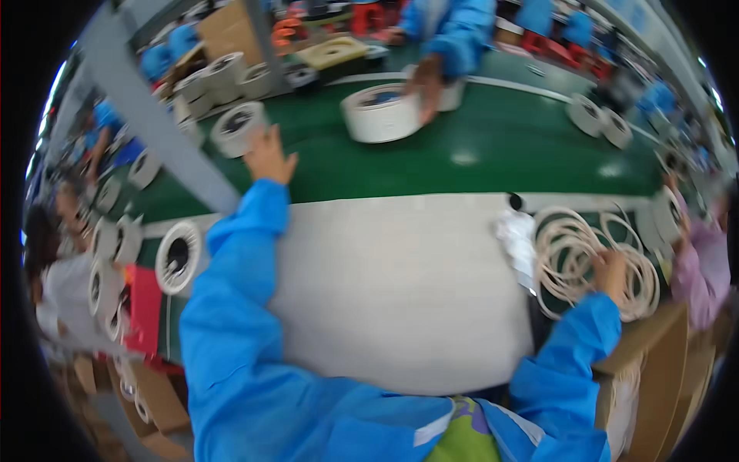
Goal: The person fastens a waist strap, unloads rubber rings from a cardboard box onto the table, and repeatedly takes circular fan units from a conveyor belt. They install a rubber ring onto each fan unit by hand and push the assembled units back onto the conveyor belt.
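The left hand is stretched far forward over the green belt, fingers spread, its tips at a white roll that lies on the belt's near-left part beside a grey post. The picture is blurred there, so I cannot tell whether the grip has closed on the roll or only touches it.

The right hand rests on a heap of thin white rings to the right of the white surface; its fingers curl into the rings, though whether the grip holds one cannot be told. A cardboard box stands just below the rings.

Farther along the belt another person's hand (blue sleeve) rests on a bigger white roll. Two more rolls lie on the belt's right part. A further roll stands on edge at the left, just beside the left sleeve, with others stacked near it.
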Action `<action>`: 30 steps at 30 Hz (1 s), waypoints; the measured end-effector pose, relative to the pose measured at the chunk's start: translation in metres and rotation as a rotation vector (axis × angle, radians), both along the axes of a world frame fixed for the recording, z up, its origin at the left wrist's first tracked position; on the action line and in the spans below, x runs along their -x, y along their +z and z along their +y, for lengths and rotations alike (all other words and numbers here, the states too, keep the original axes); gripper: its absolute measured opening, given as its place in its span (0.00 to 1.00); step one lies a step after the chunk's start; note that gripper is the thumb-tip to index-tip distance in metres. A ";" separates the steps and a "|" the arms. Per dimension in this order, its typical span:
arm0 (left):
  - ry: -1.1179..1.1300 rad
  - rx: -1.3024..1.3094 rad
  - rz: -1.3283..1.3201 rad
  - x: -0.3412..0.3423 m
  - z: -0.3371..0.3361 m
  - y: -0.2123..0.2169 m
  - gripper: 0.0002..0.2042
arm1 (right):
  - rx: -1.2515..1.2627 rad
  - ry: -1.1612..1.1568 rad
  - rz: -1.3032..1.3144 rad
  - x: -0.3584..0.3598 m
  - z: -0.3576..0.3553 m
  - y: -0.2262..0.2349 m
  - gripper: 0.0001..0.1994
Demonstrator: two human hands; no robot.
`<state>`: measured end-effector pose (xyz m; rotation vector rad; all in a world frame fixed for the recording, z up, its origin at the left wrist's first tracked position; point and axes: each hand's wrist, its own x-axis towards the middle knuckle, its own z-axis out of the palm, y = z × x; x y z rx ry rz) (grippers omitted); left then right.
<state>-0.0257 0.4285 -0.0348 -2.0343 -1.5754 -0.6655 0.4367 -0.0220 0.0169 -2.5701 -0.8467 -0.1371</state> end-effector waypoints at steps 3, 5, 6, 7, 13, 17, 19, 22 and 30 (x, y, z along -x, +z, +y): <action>0.165 0.043 0.055 0.001 0.029 0.004 0.39 | -0.117 0.083 -0.184 0.025 -0.019 0.028 0.10; 0.258 0.082 0.099 0.020 0.040 0.011 0.40 | -0.088 0.116 -0.070 0.053 -0.019 0.064 0.08; 0.303 0.125 0.131 0.022 0.048 0.013 0.40 | -0.091 0.124 -0.067 0.061 -0.022 0.074 0.08; 0.334 0.169 0.160 0.019 0.057 0.015 0.40 | -0.183 0.083 0.022 0.068 -0.028 0.083 0.07; 0.356 -0.031 0.319 0.044 0.127 -0.009 0.41 | -0.698 0.213 0.127 0.115 -0.009 0.093 0.08; 0.163 0.278 0.078 0.027 0.071 0.031 0.39 | -0.638 0.356 0.225 0.125 0.013 0.091 0.10; -0.135 0.200 0.002 0.016 0.025 0.048 0.38 | -0.684 0.379 0.323 0.129 0.027 0.082 0.11; -0.637 0.162 -0.035 -0.006 -0.110 0.073 0.37 | -0.725 0.446 0.423 0.146 0.050 0.081 0.14; -1.121 0.416 0.335 -0.009 -0.275 0.054 0.34 | -0.456 0.618 0.951 0.185 0.086 0.057 0.15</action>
